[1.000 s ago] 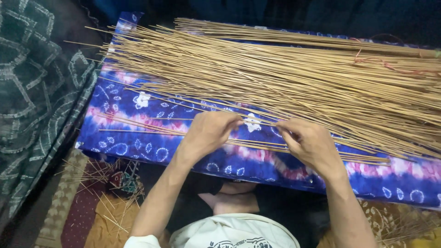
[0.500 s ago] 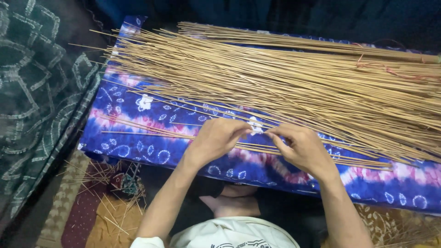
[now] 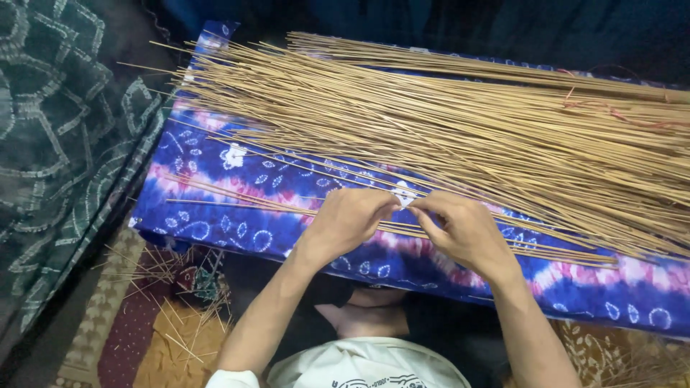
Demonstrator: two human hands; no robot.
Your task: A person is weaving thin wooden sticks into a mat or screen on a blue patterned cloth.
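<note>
your left hand (image 3: 350, 219) and right hand (image 3: 460, 228) both pinch one thin stick (image 3: 237, 204) between them, fingertips nearly touching, over the tie-dye cloth (image 3: 215, 230). big stick pile (image 3: 460, 122) sits just beyond. too much bend could snap it.

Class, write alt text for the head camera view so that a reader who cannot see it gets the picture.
A person's left hand and right hand pinch thin tan sticks together over a blue and pink tie-dye cloth. A large fanned pile of the same sticks lies beyond, and short stick offcuts litter the patterned rug below.
</note>
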